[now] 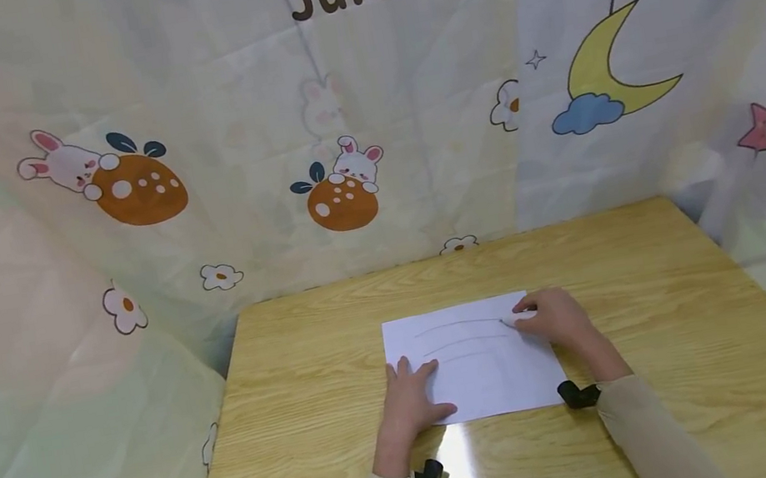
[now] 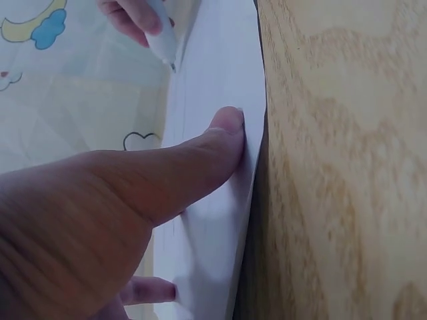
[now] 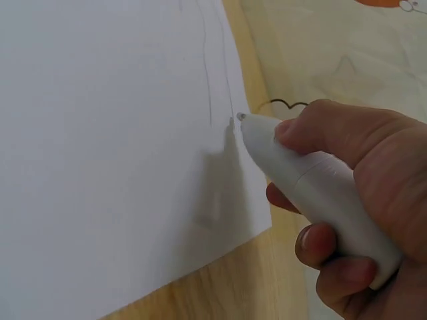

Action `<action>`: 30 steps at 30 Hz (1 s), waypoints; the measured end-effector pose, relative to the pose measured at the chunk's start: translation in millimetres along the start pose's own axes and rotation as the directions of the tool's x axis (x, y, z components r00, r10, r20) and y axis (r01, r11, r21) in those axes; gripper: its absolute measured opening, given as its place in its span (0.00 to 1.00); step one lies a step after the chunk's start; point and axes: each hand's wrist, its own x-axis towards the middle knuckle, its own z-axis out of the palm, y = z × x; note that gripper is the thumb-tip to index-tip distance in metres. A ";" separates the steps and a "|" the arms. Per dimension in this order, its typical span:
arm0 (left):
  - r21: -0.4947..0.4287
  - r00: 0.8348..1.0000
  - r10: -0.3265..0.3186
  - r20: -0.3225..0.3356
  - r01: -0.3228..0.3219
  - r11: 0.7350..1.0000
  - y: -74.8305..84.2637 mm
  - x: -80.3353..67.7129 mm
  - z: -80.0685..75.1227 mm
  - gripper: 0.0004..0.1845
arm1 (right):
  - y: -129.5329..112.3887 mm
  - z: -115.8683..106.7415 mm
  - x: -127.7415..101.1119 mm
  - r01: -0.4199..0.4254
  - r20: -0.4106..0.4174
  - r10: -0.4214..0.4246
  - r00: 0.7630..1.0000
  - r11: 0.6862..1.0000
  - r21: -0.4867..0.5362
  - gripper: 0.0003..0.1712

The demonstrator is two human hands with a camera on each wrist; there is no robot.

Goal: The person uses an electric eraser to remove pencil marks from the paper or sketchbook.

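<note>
A white sheet of paper (image 1: 499,384) lies on the wooden table, with several thin curved grey lines (image 1: 463,342) across its upper half. My left hand (image 1: 407,397) rests on the sheet's left side with fingers spread; in the left wrist view its thumb (image 2: 200,157) presses near the paper's edge. At the upper right of the sheet, my right hand (image 1: 560,319) grips a thick white pen (image 3: 327,193) with a small metal tip. That tip is at the end of the topmost line; whether it touches the paper, I cannot tell. The fingers curl round the pen's barrel.
The table (image 1: 307,421) extends around the sheet on all sides. A printed cloth (image 1: 227,172) with rabbits and a moon hangs behind it and at the sides. Black wrist cameras sit below the left cuff (image 1: 429,476) and the right cuff (image 1: 578,395).
</note>
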 end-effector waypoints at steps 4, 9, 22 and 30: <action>-0.012 1.000 0.004 0.022 -0.004 1.000 2.3 0.7 0.7 0.41 | 2.5 -6.1 7.9 0.022 0.058 -0.019 0.998 0.998 -0.051 0.13; -0.017 0.999 -0.008 0.046 0.009 1.000 4.3 -1.0 0.1 0.40 | 9.3 -17.9 5.9 0.027 0.084 -0.016 0.996 0.992 -0.124 0.12; 0.012 0.999 -0.011 0.034 0.011 1.000 2.8 3.1 0.1 0.41 | 16.4 -19.0 14.0 0.077 0.110 -0.069 0.992 0.994 -0.075 0.14; 0.007 0.999 -0.011 0.033 0.011 1.000 -0.8 1.4 -1.9 0.41 | 14.7 -10.5 21.8 0.140 0.098 -0.134 0.986 0.988 -0.060 0.14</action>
